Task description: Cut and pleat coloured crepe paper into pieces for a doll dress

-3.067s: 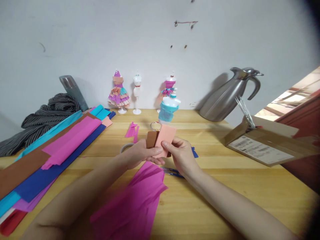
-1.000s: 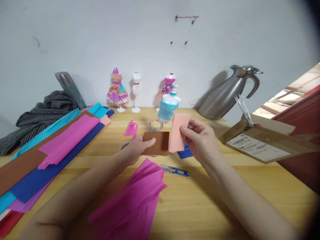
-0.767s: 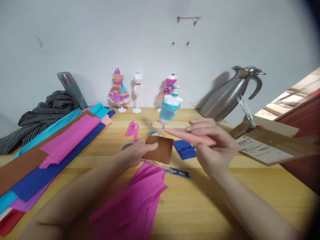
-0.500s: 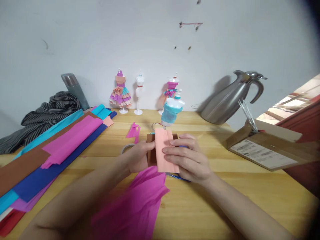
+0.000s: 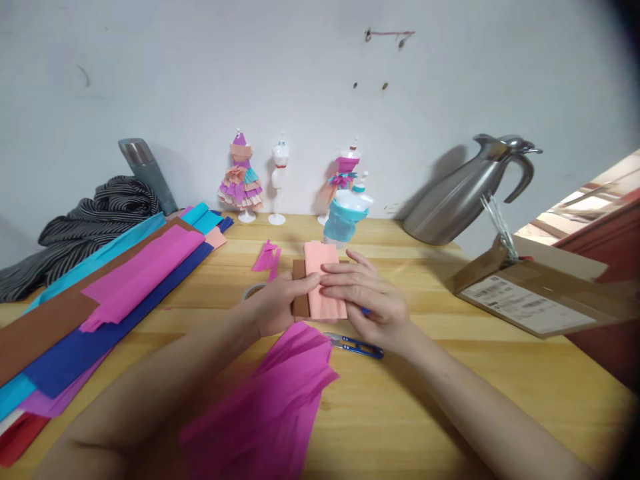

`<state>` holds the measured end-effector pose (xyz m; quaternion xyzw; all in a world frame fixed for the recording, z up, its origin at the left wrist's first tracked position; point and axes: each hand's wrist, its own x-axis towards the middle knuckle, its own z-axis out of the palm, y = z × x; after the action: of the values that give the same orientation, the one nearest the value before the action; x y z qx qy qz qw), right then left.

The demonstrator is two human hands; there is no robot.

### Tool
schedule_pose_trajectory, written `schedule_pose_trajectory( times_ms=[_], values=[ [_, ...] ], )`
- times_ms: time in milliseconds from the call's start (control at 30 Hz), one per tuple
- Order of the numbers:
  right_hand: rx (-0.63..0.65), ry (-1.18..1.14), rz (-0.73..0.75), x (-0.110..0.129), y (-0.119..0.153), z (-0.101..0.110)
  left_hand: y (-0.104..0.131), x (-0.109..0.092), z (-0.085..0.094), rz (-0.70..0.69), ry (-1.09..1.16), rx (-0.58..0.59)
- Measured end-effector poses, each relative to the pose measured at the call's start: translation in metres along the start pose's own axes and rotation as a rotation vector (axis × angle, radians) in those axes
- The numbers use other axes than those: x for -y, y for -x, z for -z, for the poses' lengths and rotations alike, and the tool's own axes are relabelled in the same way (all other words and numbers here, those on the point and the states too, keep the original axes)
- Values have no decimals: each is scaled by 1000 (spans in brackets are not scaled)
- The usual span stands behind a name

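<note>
Between my hands is a folded strip of peach crepe paper (image 5: 323, 300) lying over a brown crepe paper piece (image 5: 301, 303). My left hand (image 5: 280, 300) pinches both at their left side, thumb on top. The fingers of my right hand (image 5: 375, 297) lie across the peach strip, with its thumb below on the right. Just behind stands a small white dress form (image 5: 345, 217) wrapped in light blue. Blue-handled thread snips (image 5: 357, 345) lie under my right hand, and a magenta crepe sheet (image 5: 280, 400) spreads in front of me.
Crepe paper rolls (image 5: 135, 280) are piled at the left beside a striped cloth (image 5: 100, 213) and a flask (image 5: 147, 170). Several mini dress forms (image 5: 241, 180) line the wall. A steel jug (image 5: 455, 193) and a cardboard box (image 5: 530, 300) stand right. Magenta scraps (image 5: 267, 257) and a tape roll (image 5: 254, 290) lie nearby.
The peach and brown papers have come slightly lower and flatter. My left thumb has moved onto the peach strip, and more of the snips shows.
</note>
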<state>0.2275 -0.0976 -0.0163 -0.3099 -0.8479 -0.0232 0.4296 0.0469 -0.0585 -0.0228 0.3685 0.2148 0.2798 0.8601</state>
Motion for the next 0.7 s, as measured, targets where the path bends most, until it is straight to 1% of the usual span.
schedule_pose_trajectory(
  times_ms=[100,167,300,467,567,633,667,700],
  values=[
    [49,-85,-30,2,-1,4,0,-1,0,-52,25,-78],
    [68,-107,-17,5,-2,5,0,-4,0,-72,33,-71],
    [47,-48,26,6,-1,-1,1,-8,-2,-70,23,6],
    [7,66,48,0,6,-14,1,-4,-4,-71,1,-59],
    [-4,92,63,0,9,-17,1,-2,-5,-120,-38,-88],
    [-53,60,19,3,7,-14,0,-5,-4,-150,-77,-105],
    [-81,40,-38,3,6,-10,0,-8,-2,-159,-109,-116],
    [-81,23,-115,4,5,-5,0,-12,2,-164,-154,-129]
  ],
)
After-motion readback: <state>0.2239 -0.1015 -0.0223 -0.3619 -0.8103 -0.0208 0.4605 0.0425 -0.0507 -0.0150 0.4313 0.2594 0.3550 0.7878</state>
